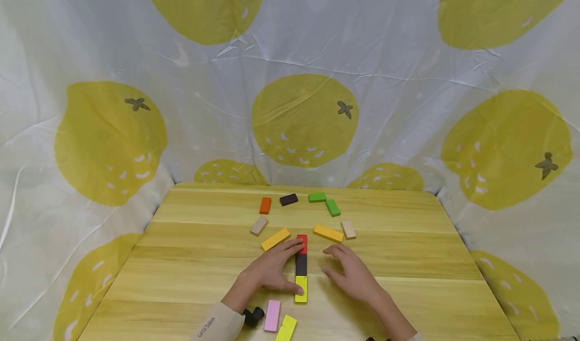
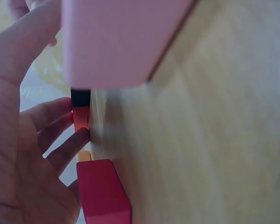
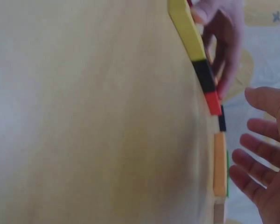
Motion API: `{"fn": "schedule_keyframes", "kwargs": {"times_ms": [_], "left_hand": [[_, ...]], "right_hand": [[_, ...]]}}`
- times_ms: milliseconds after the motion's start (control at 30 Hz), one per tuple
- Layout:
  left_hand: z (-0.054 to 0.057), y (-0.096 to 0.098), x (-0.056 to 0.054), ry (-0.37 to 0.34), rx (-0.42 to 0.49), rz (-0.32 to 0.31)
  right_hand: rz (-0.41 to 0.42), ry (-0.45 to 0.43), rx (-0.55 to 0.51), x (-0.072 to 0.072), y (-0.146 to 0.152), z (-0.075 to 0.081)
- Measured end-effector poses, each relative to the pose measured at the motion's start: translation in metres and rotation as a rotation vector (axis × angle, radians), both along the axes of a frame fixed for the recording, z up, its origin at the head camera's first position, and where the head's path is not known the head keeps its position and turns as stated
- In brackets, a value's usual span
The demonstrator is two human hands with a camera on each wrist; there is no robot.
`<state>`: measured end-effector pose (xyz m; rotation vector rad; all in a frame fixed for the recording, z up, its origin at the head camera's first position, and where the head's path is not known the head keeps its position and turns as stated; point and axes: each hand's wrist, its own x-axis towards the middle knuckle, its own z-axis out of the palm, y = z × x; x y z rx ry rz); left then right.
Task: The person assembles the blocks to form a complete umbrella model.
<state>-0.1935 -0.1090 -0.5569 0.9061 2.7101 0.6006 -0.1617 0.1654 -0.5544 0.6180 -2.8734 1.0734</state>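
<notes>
A straight row of three blocks, a yellow block (image 1: 301,289), a black block (image 1: 301,264) and a red block (image 1: 302,244), lies on the wooden table. My left hand (image 1: 272,268) spans the row from its left side, thumb on the yellow block and fingertips at the red one. To the right of the row, my right hand (image 1: 353,275) hovers with relaxed fingers and holds nothing. In the right wrist view its fingers (image 3: 256,151) are spread apart. A pink block (image 1: 272,316) and another yellow block (image 1: 286,328) lie nearest my body.
Beyond the row are two orange-yellow blocks (image 1: 328,233), two pale wood blocks (image 1: 348,229), an orange-red block (image 1: 265,205), a dark block (image 1: 288,200) and two green blocks (image 1: 333,208). A crimson block (image 2: 102,191) shows in the left wrist view. A lemon-print curtain (image 1: 385,129) hangs behind.
</notes>
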Motion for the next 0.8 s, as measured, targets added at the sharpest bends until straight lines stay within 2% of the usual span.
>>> {"fn": "schedule_keyframes", "kwargs": {"times_ms": [200,400,633,800], "left_hand": [[-0.003,0.000,0.001,0.017,0.016,0.000],[-0.003,-0.002,0.002,-0.002,0.034,0.015],[-0.002,-0.002,0.002,-0.006,0.031,0.013],[-0.004,-0.001,0.002,-0.010,0.039,0.012]], "right_hand": [[-0.023,0.062,0.027,-0.026,0.009,0.005],[-0.052,0.129,0.078,-0.050,0.000,-0.002],[-0.090,0.186,0.182,-0.069,-0.014,-0.013],[-0.090,0.195,0.169,-0.079,-0.019,-0.017]]}}
